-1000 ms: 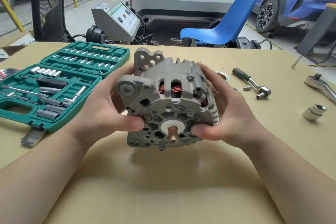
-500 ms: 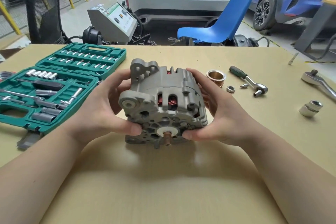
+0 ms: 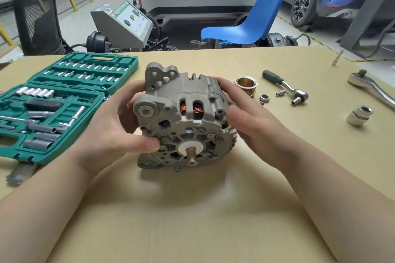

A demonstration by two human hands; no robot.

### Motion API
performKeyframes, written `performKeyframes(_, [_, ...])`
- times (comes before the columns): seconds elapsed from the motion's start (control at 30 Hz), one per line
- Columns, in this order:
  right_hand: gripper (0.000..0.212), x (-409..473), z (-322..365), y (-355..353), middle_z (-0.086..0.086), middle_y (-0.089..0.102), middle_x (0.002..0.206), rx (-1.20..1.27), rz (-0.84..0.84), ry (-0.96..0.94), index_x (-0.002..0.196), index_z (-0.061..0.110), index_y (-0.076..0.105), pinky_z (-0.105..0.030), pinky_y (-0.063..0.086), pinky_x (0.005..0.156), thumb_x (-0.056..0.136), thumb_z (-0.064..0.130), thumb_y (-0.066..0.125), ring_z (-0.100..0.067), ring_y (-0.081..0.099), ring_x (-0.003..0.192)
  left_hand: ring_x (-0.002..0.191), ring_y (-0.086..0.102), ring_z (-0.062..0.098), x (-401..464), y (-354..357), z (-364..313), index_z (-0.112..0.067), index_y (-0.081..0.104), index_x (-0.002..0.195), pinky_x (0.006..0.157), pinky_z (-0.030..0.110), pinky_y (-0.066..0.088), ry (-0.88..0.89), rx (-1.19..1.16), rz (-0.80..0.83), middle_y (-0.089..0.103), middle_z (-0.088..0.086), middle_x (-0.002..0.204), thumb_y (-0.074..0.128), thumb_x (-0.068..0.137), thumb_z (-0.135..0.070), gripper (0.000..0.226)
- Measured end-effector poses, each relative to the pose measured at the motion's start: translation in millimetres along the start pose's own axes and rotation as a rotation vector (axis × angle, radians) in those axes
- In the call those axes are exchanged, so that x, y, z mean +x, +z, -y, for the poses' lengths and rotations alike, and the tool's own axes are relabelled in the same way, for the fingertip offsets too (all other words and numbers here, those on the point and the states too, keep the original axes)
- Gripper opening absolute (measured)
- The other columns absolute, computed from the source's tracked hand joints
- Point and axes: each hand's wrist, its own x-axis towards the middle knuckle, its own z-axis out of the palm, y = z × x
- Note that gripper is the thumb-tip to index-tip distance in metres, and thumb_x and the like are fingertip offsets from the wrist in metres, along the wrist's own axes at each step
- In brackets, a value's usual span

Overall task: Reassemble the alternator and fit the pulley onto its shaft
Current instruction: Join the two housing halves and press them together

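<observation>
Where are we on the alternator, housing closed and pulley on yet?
Done: the alternator housing halves look joined, though fastening bolts can't be confirmed. In hand: left hand and right hand grip the body on the table, bare shaft facing the camera. Left: the pulley and nut lie loose beside the ratchet.

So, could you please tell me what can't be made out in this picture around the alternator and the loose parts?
- Head view: the alternator's far end, where a pulley would go, faces away, hidden by its own body.
- Right hand's fingertips: hidden behind the housing.
- Pulley: left edge covered by the right hand.
- Socket case: left side cut off by the frame edge; size markings too small.
- Large ratchet: handle cut off at the right.
</observation>
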Motion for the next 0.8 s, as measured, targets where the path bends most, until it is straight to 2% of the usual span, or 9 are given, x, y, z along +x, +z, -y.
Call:
performKeyframes(0.07, [0.083,1.0,-3.0,9.4,0.003,0.064,0.143,0.05,-0.102,-0.005,0.153,0.026,0.041,-0.035,0.057,0.099,0.083,0.052,0.077,-0.021,0.065,0.128,0.109,0.077,0.019,0.3,0.5,0.8,-0.035,0.068,0.137,0.087,0.03,0.063,0.005,0.006,-0.01,0.078,0.001,0.122,0.087,0.057,-0.013,0.086])
performKeyframes(0.13, [0.072,1.5,-6.3,14.6,0.002,0.065,0.142,0.101,-0.139,0.0,0.151,0.028,0.042,-0.036,0.058,0.098,0.088,0.047,0.069,-0.022,0.067,0.126,0.11,0.077,0.019,0.0,0.6,1.6,-0.035,0.068,0.137,0.088,0.03,0.063,0.009,0.012,-0.017,0.078,0.001,0.122,0.087,0.056,-0.014,0.086])
performKeyframes(0.27, [0.063,1.3,-4.8,16.4,0.003,0.066,0.141,0.162,-0.125,0.008,0.147,0.034,0.044,-0.037,0.058,0.097,0.089,0.044,0.068,-0.023,0.067,0.126,0.109,0.077,0.021,-1.1,-0.7,3.6,-0.033,0.067,0.138,0.087,0.031,0.063,0.01,0.02,-0.024,0.078,0.001,0.122,0.088,0.055,-0.014,0.088])
performKeyframes(0.43, [0.074,0.7,-6.2,18.0,-0.001,0.062,0.145,0.184,-0.129,0.007,0.155,0.026,0.036,-0.039,0.056,0.101,0.088,0.042,0.066,-0.024,0.065,0.128,0.105,0.078,0.021,-4.2,0.8,6.2,-0.033,0.067,0.136,0.086,0.031,0.064,0.035,0.042,-0.021,0.079,0.002,0.117,0.088,0.053,-0.014,0.088])
performKeyframes(0.53, [0.072,0.3,-6.3,19.3,0.003,0.063,0.143,0.183,-0.13,0.001,0.153,0.028,0.038,-0.038,0.056,0.103,0.088,0.042,0.066,-0.023,0.065,0.129,0.102,0.079,0.021,-5.7,2.0,6.7,-0.033,0.067,0.135,0.084,0.031,0.065,0.035,0.042,-0.035,0.079,0.002,0.114,0.088,0.051,-0.014,0.088])
performKeyframes(0.67, [0.075,0.2,-6.6,19.8,0.0,0.062,0.144,0.17,-0.131,-0.006,0.154,0.025,0.036,-0.044,0.055,0.106,0.087,0.042,0.065,-0.025,0.065,0.129,0.106,0.077,0.024,-7.7,6.1,4.9,-0.03,0.063,0.139,0.087,0.033,0.064,0.009,0.063,-0.046,0.078,0.004,0.118,0.086,0.054,-0.017,0.089])
performKeyframes(0.73, [0.077,0.7,-7.2,20.7,0.0,0.063,0.143,0.179,-0.143,-0.007,0.155,0.025,0.035,-0.043,0.056,0.103,0.086,0.042,0.065,-0.025,0.065,0.128,0.116,0.073,0.03,-9.9,9.1,6.2,-0.025,0.054,0.148,0.093,0.041,0.063,-0.017,0.087,-0.045,0.074,0.007,0.127,0.089,0.058,-0.025,0.096])
performKeyframes(0.8, [0.076,0.1,-9.3,23.6,-0.001,0.065,0.14,0.201,-0.148,-0.031,0.153,0.025,0.037,-0.039,0.058,0.1,0.085,0.041,0.066,-0.025,0.066,0.127,0.127,0.068,0.035,-12.7,18.3,7.7,-0.023,0.043,0.156,0.1,0.053,0.059,-0.046,0.121,-0.048,0.068,0.009,0.139,0.096,0.064,-0.052,0.11])
